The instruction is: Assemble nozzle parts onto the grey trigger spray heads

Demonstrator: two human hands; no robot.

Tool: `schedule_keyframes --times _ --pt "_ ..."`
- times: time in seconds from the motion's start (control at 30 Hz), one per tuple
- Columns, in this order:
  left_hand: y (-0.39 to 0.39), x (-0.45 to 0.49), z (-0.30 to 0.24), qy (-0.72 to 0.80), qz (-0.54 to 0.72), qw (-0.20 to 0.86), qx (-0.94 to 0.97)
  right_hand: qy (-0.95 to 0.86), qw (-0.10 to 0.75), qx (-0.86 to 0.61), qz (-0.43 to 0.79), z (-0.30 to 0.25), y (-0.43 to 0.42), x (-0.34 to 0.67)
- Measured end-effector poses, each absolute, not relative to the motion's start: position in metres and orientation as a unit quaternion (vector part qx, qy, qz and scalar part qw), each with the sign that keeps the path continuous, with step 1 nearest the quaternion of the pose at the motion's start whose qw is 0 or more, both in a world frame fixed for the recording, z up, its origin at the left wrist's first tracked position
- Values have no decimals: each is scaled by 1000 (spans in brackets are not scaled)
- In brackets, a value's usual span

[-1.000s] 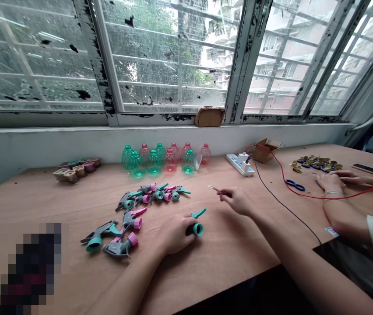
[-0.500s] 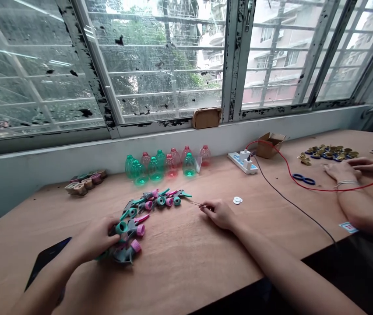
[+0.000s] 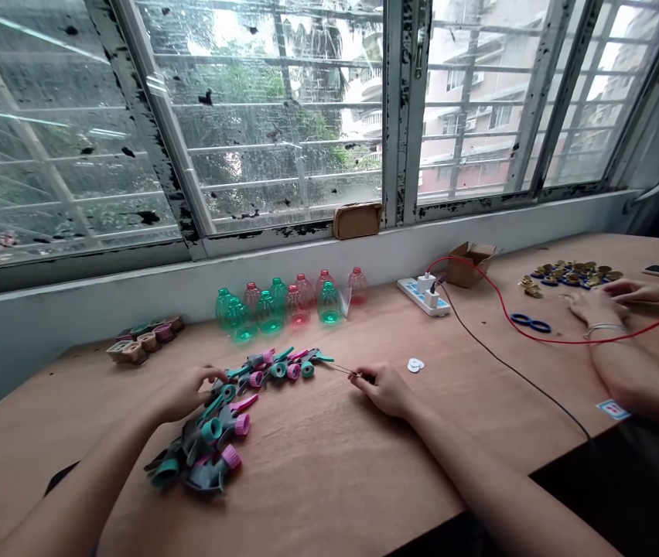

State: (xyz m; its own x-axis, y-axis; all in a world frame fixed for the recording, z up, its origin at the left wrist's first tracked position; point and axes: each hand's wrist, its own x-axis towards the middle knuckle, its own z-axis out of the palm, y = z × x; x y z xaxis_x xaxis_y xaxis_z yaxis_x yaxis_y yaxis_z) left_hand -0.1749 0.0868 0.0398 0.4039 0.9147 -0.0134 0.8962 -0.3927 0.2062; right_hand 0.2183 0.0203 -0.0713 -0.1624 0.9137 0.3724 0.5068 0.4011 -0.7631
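Trigger spray heads in grey, green and pink lie in a curved band on the wooden table. My left hand is at the left bend of this band, its fingers closed around a grey and green spray head that they partly cover. A nearer cluster of spray heads lies just below that hand. In my right hand, resting on the table, is a thin pair of metal tweezers, pinched between thumb and fingers. Their tips point left toward the band's right end.
Green and red clear bottles stand by the wall. A power strip, a red cable, white discs and blue-handled scissors lie to the right. Another person's hands are beside gold-coloured parts. Small moulded pieces sit at left.
My left hand has moved up and away from the nearer spray heads to the band's left bend. My right hand keeps its place with the tweezers. The view has shifted slightly.
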Motion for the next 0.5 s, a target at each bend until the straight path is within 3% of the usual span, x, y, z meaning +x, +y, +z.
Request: schedule_keyframes --times 0.3,0.5 --pt "104 -178 50 540 35 53 839 -716 424 -492 257 -69 20 220" --pt "82 -158 104 578 174 48 796 -712 427 -491 264 -68 22 220"
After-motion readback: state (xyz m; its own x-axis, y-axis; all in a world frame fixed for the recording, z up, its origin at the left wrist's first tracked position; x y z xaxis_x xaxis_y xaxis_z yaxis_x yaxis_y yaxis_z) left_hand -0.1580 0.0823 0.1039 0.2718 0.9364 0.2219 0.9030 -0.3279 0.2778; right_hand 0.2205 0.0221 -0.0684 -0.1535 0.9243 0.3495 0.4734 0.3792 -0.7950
